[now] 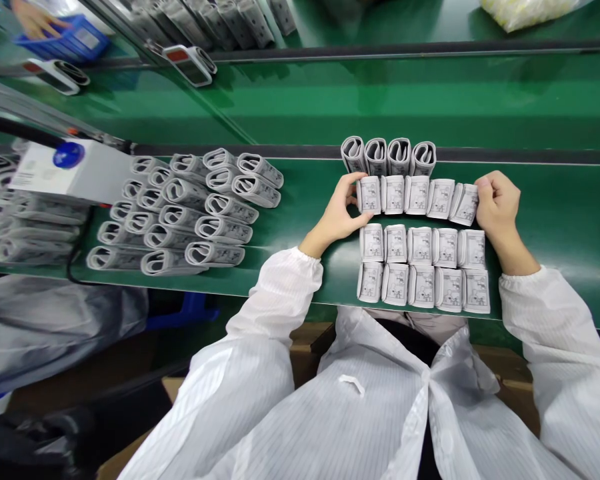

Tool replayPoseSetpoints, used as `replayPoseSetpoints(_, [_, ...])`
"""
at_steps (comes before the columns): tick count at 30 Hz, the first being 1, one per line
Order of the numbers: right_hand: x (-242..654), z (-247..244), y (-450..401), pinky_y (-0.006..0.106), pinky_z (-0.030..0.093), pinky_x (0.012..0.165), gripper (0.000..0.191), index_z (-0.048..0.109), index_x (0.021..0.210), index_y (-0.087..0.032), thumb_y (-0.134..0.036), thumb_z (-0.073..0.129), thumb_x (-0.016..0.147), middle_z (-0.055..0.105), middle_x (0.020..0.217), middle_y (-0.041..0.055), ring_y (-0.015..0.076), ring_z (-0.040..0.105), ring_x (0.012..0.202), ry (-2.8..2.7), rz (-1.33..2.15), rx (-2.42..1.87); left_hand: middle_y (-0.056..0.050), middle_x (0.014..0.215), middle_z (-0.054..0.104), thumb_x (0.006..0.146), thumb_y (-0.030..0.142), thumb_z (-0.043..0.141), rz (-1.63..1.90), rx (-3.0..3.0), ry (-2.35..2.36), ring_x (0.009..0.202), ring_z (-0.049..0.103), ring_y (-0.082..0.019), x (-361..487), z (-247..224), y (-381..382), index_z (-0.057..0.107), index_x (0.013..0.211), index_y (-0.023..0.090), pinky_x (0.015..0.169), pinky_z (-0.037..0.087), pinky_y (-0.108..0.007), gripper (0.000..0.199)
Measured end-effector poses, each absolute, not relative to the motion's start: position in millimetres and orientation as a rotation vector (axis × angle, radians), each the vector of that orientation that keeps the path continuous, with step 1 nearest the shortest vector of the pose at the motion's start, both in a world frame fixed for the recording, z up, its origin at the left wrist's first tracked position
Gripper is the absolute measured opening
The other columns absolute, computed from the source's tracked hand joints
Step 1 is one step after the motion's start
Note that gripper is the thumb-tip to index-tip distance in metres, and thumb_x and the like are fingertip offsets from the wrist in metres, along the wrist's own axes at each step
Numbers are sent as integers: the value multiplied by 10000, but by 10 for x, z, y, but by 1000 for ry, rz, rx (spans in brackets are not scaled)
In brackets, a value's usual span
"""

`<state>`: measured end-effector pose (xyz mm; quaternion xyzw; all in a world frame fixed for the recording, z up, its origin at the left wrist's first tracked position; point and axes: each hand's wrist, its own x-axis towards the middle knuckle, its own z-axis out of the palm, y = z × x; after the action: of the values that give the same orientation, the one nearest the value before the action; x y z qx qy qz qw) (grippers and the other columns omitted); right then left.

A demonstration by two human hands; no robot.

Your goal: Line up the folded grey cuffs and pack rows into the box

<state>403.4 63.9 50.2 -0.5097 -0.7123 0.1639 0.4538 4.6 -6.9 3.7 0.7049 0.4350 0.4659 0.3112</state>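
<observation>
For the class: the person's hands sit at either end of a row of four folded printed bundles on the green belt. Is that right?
No, the head view shows five, not four: the left hand and right hand sit at either end of five folded printed bundles on the green belt.

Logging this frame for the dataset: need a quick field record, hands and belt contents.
left hand: touching the left end of the row of five rolled printed cuffs
right hand: touching that row's right end
nearer: two more rows of five cuffs
farther: row of four cuffs
left of hands: rows of rolled cuffs beside a white box with a blue disc
surface: green conveyor belt
co-worker: hand on a blue crate
</observation>
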Motion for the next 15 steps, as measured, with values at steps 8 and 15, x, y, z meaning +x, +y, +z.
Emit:
replayPoseSetpoints(8, [4004,538,628,440,407,699,482,477,748,-295,-616,518,1106,562,752,42,229,535,727,-1743,405,-1254,-166,1672,551,941,722,882,1215,1871,1146,1448,705,-348,52,95,-88,479,1668,345,1061,691,-446,912])
replayPoseSetpoints(15, [4025,515,637,460,430,721,442,496,756,-296,-572,542,1098,577,771,57,249,550,742,-1733,436,-1268,-169,1683,546,929,725,893,1209,1865,1142,1451,697,-351,49,99,-86,476,1670,344,1085,683,-455,932])
